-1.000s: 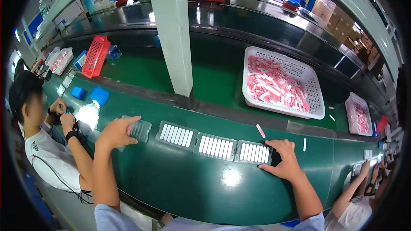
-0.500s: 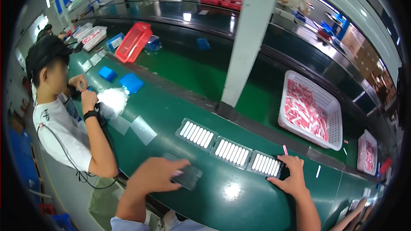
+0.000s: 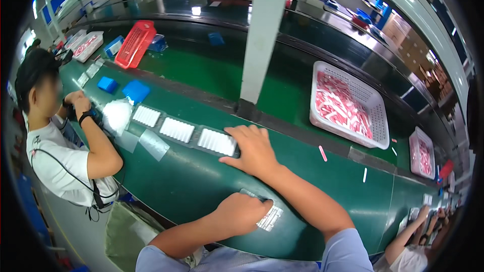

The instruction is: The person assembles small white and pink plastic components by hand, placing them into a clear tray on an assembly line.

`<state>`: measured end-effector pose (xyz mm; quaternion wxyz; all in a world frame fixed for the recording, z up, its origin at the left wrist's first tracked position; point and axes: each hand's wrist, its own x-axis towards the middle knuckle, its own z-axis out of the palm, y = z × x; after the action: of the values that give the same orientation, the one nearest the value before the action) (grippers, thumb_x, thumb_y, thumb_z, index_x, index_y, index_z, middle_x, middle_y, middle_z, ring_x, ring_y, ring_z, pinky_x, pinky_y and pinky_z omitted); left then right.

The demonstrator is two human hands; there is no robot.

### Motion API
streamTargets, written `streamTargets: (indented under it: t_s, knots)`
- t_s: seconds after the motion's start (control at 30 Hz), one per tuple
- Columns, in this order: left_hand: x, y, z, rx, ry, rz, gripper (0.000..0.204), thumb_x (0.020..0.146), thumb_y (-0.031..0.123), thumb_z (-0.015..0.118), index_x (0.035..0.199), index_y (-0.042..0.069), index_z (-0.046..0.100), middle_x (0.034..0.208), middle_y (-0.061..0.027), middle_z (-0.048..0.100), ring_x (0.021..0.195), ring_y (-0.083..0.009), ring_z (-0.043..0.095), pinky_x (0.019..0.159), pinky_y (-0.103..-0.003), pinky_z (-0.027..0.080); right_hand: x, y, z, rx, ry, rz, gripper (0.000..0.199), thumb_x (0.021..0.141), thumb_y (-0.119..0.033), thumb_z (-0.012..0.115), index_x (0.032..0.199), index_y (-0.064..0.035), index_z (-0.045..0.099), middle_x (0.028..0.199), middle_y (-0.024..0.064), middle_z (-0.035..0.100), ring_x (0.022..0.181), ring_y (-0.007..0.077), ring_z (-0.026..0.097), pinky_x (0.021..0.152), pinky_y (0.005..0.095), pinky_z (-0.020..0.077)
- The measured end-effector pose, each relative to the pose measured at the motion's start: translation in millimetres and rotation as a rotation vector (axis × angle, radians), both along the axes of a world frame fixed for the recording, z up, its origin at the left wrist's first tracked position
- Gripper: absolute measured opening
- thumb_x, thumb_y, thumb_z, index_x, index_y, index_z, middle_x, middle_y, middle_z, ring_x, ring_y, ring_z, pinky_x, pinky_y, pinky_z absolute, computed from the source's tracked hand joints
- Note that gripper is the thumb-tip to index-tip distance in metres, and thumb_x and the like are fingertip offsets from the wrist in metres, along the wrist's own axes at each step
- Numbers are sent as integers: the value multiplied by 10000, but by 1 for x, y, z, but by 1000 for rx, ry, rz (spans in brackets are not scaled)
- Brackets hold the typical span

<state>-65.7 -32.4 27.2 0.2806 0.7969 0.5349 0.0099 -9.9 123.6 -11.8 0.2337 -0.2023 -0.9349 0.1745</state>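
Three clear plastic trays of white sticks stand end to end in a slanting row on the green table: a left tray [image 3: 146, 116], a middle tray [image 3: 177, 130] and a right tray [image 3: 217, 141]. My right hand [image 3: 254, 151] grips the right tray's end, thumb on the near side and fingers on the far side. Closer to me, my left hand [image 3: 242, 214] is closed, with curled fingers, over another clear tray [image 3: 248, 192]. White sticks [image 3: 270, 218] show beside its fingers. Whatever those fingers hold is hidden.
A white basket [image 3: 315, 113] of pink-and-white sticks stands at right, with a smaller one [image 3: 414, 161] beyond. Loose sticks, one pink [image 3: 322, 153], one white [image 3: 364, 175], lie nearby. A co-worker [image 3: 65, 146] sits at left, near a red basket [image 3: 135, 45]. A post [image 3: 259, 40] rises beyond the trays.
The three-tray row has slid left along the table with my right hand at its end. White sticks now show beside my left hand, where a dark, clear tray was visible before. The view has shifted.
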Motion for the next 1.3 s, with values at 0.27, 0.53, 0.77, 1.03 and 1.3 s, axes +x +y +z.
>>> streamTargets:
  t_s: [0.27, 0.53, 0.77, 1.03, 1.3]
  knots:
    - [-40, -23, -8, -112, -778, 643, 282, 897, 79, 769, 1174, 80, 717, 678, 44, 467, 580, -47, 422, 564, -229, 376, 95, -17, 15, -22, -16, 13, 661, 884, -441, 751, 1372, -31, 575, 1229, 146, 593, 1101, 325, 541, 951, 442, 390]
    - [-37, -23, -32, -676, -1712, 1048, 414, 960, -13, 597, 1373, -7, 570, 940, -88, 626, 802, -195, 611, 605, -286, 483, 195, -111, 6, -232, -137, -74, 751, 840, -384, 794, 1436, -15, 525, 1249, 116, 553, 1100, 299, 514, 936, 434, 387]
    - [17, 44, -14, -784, -1535, 950, 472, 970, -12, 586, 1435, -14, 507, 1172, -166, 698, 952, -259, 701, 592, -277, 519, 259, -73, 9, -248, -173, -163, 786, 812, -321, 823, 1482, -81, 491, 1329, 92, 548, 1207, 294, 503, 1001, 439, 378]
    - [24, 66, -31, -874, -1597, 886, 453, 986, 12, 588, 1433, 3, 513, 1247, -177, 696, 973, -253, 736, 597, -273, 553, 253, -27, 18, -269, -213, -39, 840, 778, -280, 861, 1497, -84, 473, 1365, 112, 524, 1251, 318, 478, 1060, 455, 371]
    - [14, 61, -39, -816, -1603, 815, 440, 1040, 94, 599, 1453, -9, 490, 1342, -190, 655, 1098, -301, 717, 693, -314, 615, 197, -2, 45, -339, 42, -36, 596, 829, -165, 807, 1375, -71, 590, 1202, 105, 605, 1107, 292, 565, 981, 422, 407]
